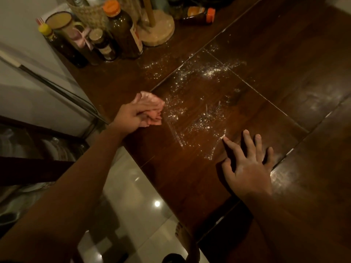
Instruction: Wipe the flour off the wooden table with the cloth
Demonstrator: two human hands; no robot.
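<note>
White flour (199, 95) lies scattered in specks and streaks over the dark wooden table (284, 92), thickest near the far seam and thinner toward me. My left hand (136, 114) grips a bunched pink cloth (152, 99) at the table's left edge, just left of the flour. My right hand (248, 164) rests flat on the wood with fingers spread, its index fingertip touching a small flour ridge at the near right of the patch.
Several bottles (121, 29), a mug (62, 23), a woven basket (89, 12) and a round wooden stand (157, 29) crowd the table's far left corner. A bottle (201, 15) lies on its side behind. Tiled floor (136, 186) and my foot show below the table's edge.
</note>
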